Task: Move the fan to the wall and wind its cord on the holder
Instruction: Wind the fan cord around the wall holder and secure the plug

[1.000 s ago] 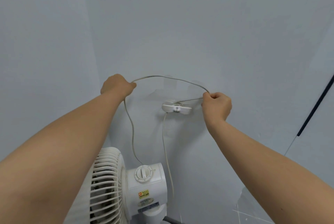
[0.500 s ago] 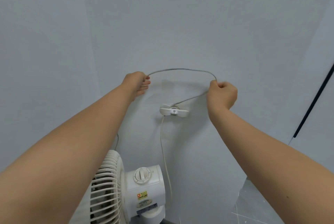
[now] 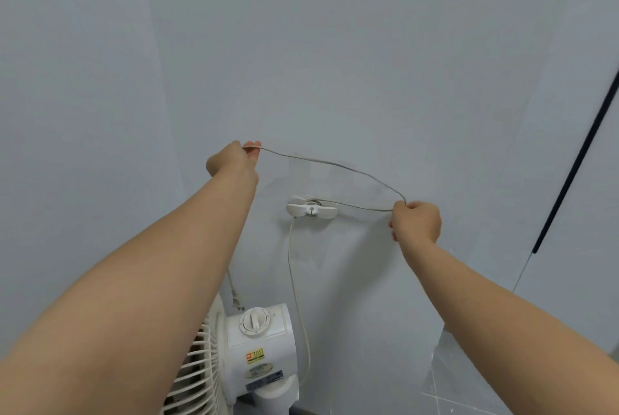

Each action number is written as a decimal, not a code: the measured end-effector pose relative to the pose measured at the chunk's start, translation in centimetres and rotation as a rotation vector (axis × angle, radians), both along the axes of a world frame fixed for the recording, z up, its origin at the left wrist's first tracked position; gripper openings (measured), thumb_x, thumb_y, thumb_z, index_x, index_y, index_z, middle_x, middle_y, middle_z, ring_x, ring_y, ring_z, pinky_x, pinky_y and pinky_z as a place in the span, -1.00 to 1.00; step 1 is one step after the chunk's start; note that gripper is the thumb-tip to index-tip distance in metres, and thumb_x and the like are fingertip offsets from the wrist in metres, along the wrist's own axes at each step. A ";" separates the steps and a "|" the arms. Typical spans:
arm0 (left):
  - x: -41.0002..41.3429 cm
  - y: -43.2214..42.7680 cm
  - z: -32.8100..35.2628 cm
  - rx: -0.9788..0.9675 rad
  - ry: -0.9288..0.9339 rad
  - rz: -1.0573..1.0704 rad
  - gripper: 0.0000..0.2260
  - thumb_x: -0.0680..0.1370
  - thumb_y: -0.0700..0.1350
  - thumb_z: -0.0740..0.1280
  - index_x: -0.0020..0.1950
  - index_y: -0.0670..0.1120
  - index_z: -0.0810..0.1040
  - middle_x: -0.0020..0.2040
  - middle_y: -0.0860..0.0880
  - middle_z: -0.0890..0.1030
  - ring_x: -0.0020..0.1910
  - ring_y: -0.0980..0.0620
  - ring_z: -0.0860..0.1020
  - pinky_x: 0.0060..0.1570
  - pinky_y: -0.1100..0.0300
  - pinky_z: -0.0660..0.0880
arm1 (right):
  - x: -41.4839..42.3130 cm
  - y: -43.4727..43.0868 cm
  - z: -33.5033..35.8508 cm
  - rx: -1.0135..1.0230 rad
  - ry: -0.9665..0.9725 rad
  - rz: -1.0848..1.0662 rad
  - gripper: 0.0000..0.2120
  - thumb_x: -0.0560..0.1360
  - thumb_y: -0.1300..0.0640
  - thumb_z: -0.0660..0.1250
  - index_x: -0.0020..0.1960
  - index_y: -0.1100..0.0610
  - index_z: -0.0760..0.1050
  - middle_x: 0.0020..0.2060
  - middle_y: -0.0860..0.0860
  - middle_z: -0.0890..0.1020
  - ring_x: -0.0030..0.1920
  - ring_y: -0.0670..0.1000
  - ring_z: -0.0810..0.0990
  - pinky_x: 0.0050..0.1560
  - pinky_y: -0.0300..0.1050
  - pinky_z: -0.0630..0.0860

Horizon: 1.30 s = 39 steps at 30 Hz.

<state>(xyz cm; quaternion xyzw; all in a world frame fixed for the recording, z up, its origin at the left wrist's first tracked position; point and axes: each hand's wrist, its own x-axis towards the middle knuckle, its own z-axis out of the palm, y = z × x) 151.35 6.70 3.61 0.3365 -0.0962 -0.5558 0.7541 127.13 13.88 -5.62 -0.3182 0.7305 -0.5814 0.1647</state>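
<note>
- Position of unit: the fan (image 3: 264,344) stands low in view, close against the wall (image 3: 368,79). That part of the task is judged complete.
- Holder: the white holder (image 3: 311,209) is fixed to the wall above the fan, with its two wings lying level. The cord (image 3: 335,165) passes behind the wings; the number of turns cannot be told.
- Cord route: one run drops from the holder's left end towards the fan's base. A second run leaves the holder's right side, reaches the right hand, bends back there and arcs above the holder to the left hand.
- Right hand (image 3: 417,222): to the right of the holder and about level with it, fingers clenched round the bend in the cord.
- Left hand (image 3: 231,161): up and to the left of the holder, fingers (image 3: 252,146) pinching the cord at their tips. The spare end passes behind the forearm, and the plug (image 3: 237,301) hangs free just above the fan's top.
- Step in hand: winding, mid-turn, with a loop held open between the two hands.
- Next move, as judged: carry the loop round the wings and draw it snug, the left hand paying out slack while the right guides. Little spare length appears to remain, so the plug end will soon need tucking.
- Risk: slack could let the turns slip off the wings.
</note>
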 end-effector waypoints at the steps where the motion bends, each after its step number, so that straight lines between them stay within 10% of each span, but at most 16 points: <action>1: 0.0 -0.1 0.1 -0.021 -0.017 -0.004 -0.78 0.53 -0.45 0.16 -0.27 -0.22 0.38 -0.31 -0.19 0.45 -0.40 -0.05 0.49 -0.39 0.15 0.56 | -0.7 0.0 -0.1 0.064 0.135 0.032 -0.83 0.38 0.20 0.20 -0.39 0.15 0.36 -0.44 0.19 0.50 -0.44 0.08 0.42 -0.34 -0.07 0.44; 7: -3.1 2.8 0.7 -0.230 -0.925 -0.285 -0.77 0.53 -0.45 0.10 0.08 -0.19 0.30 -0.31 -0.19 0.46 -0.48 -0.02 0.51 -0.51 0.31 0.53 | -3.6 1.5 2.6 0.401 0.396 0.647 -0.68 0.41 0.46 0.20 0.04 0.19 0.57 -0.23 0.07 0.55 -0.25 0.03 0.49 -0.33 -0.19 0.48; 11: -2.8 2.6 0.8 -0.367 -1.362 -0.328 -0.45 0.50 -0.42 0.14 0.42 -0.04 0.14 -0.21 -0.21 0.59 -0.34 -0.01 0.59 -0.30 0.29 0.55 | -3.2 0.9 5.9 0.246 0.608 0.558 -0.59 0.40 0.49 0.09 0.04 0.21 0.59 -0.12 0.10 0.59 -0.12 0.03 0.53 -0.12 -0.20 0.45; 17: -1.9 2.9 -0.8 -0.601 -2.007 -0.197 -0.53 0.47 -0.41 0.12 0.34 -0.12 0.25 -0.13 -0.11 0.65 -0.09 -0.06 0.58 -0.01 0.09 0.51 | 0.3 -0.5 10.1 -0.064 -0.140 0.612 -0.81 0.54 0.34 0.18 0.09 0.26 0.51 -0.29 0.09 0.58 -0.32 -0.01 0.52 -0.28 -0.19 0.44; 21: -0.7 2.8 -1.4 -0.643 -2.312 -0.203 -0.50 0.41 -0.48 0.06 0.28 -0.12 0.33 0.07 -0.09 0.60 0.05 -0.07 0.54 0.00 0.11 0.48 | 1.7 -1.6 10.5 -0.213 0.197 0.498 -0.69 0.50 0.38 0.09 0.13 0.22 0.51 -0.23 0.05 0.58 -0.29 -0.06 0.53 -0.24 -0.20 0.46; 24: -0.1 2.9 -1.4 -0.710 -2.637 -0.168 -0.49 0.39 -0.49 0.09 0.27 -0.14 0.38 0.01 -0.15 0.57 0.00 -0.14 0.53 -0.20 0.09 0.36 | 2.9 -2.0 10.7 -0.087 0.070 0.633 -0.80 0.54 0.31 0.15 0.01 0.23 0.55 -0.20 0.10 0.58 -0.30 -0.04 0.52 -0.27 -0.20 0.45; 29: 1.2 2.0 -2.5 -1.289 -2.821 0.173 -0.65 0.02 -0.53 0.35 -0.35 -0.16 0.45 -0.44 -0.06 0.49 -0.50 -0.07 0.46 -0.59 0.25 0.25 | 3.4 -2.5 9.9 -0.087 0.549 0.655 -0.44 0.45 0.48 0.00 0.37 0.14 0.40 0.01 0.06 0.43 -0.07 0.01 0.43 -0.09 -0.24 0.38; 33: 1.8 1.3 -3.0 -1.389 -2.818 0.195 -0.70 0.13 -0.48 0.45 -0.36 -0.15 0.47 -0.39 -0.07 0.55 -0.46 -0.05 0.48 -0.56 0.20 0.45 | 5.6 -2.7 9.0 0.076 0.946 0.819 -0.29 0.42 0.51 0.00 0.43 -0.04 0.32 0.03 0.00 0.33 -0.05 -0.04 0.37 0.02 -0.22 0.36; 39: 2.0 0.6 -3.4 -1.230 -2.552 0.223 -0.64 0.22 -0.53 0.19 -0.14 -0.14 0.32 -0.38 -0.12 0.51 -0.47 -0.09 0.46 -0.58 0.14 0.40 | 6.7 -3.5 8.8 0.095 1.143 0.695 -0.82 0.55 0.16 0.27 0.07 0.17 0.61 -0.09 0.08 0.43 0.07 0.11 0.48 -0.04 -0.11 0.35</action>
